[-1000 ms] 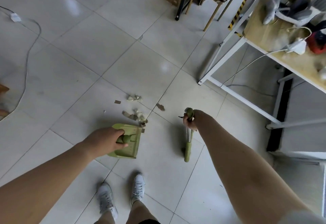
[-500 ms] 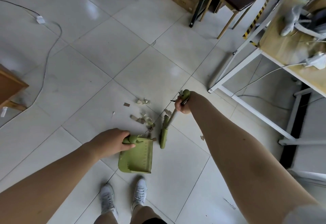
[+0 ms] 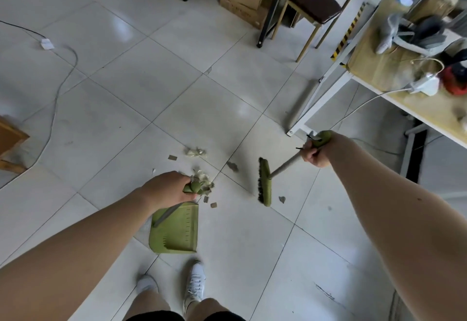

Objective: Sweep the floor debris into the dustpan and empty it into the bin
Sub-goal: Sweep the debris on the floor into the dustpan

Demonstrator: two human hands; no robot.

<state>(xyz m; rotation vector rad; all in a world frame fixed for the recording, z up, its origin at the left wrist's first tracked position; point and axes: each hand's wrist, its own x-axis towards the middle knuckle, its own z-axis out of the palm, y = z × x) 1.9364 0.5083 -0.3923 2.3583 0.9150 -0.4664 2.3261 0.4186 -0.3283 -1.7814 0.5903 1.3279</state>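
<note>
Tiled floor (image 3: 141,88) holds debris (image 3: 195,152) between dustpan (image 3: 175,232) and broom (image 3: 264,183).

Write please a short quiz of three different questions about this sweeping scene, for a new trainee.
1. True or false: the dustpan already holds debris.
2. Which hand grips the broom? A) left hand B) right hand
3. Fill in: the crumpled scrap lies on the ____.

Key:
1. False; its tray looks empty.
2. B.
3. Floor.
</note>
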